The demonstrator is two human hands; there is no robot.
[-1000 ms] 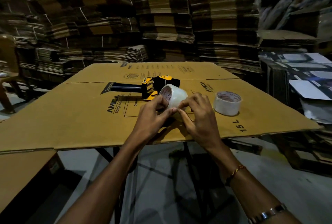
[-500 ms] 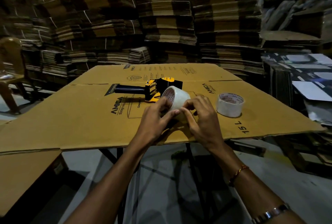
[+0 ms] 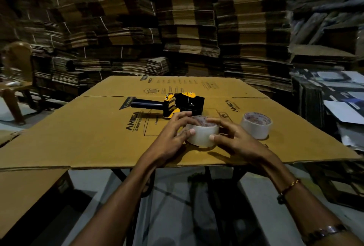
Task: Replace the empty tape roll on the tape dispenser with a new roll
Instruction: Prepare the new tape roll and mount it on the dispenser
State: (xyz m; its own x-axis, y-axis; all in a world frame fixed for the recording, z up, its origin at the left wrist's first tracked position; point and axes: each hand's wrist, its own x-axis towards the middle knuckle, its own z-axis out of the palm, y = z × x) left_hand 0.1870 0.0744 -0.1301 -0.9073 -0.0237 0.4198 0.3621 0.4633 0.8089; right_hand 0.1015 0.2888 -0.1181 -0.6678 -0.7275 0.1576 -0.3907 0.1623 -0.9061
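While both hands' grip [image 3: 202,135] clasps a glossy clear tape roll [image 3: 202,134], it lies flat on corrugated cardboard [image 3: 78,137].

**Dim storeroom, cardboard everywhere**

Lighting's pretty low in here. Stacks of flattened cartons [image 3: 187,24] fill the back wall from 10 to 1 o'clock, some bundles tied with white string. A brown chair [image 3: 16,80] sits at 9 o'clock. Printed sheets [image 3: 334,95] are heaped at 3 o'clock. The worktop is a flattened box [image 3: 88,133] on a dark frame over a pale grey floor [image 3: 177,206].
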